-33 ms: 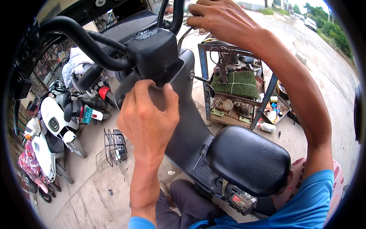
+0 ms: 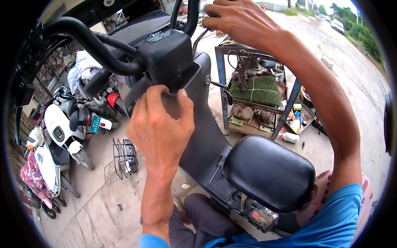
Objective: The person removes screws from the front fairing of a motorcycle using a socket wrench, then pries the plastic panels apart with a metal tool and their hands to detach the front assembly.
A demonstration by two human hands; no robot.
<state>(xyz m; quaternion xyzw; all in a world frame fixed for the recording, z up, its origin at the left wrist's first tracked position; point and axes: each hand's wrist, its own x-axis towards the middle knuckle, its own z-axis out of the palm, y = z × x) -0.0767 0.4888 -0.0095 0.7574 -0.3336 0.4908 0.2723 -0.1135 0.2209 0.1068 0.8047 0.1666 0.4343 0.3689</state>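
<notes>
A black electric scooter stands in front of me, its front panel (image 2: 200, 124) rising to a boxy black handlebar cover (image 2: 165, 56). My left hand (image 2: 161, 124) is closed over the rim of the open pocket below that cover, thumb apart from the curled fingers; the fingertips are hidden inside. Up by the right side of the black handlebar (image 2: 192, 18), my right hand (image 2: 235, 18) has its fingers bent together. What they hold is hidden, and a pale blur shows at their tips. A key (image 2: 218, 85) sticks out of the panel's right side. Nearer me is the black seat (image 2: 271, 173).
A metal tool stand (image 2: 248, 111) carries green turf matting (image 2: 260, 90) and tools. Beside it are a parts tray (image 2: 300, 118) and a white bottle (image 2: 290, 137). Parked scooters (image 2: 62, 128) line the left, and a wire basket (image 2: 123, 159) lies on the concrete.
</notes>
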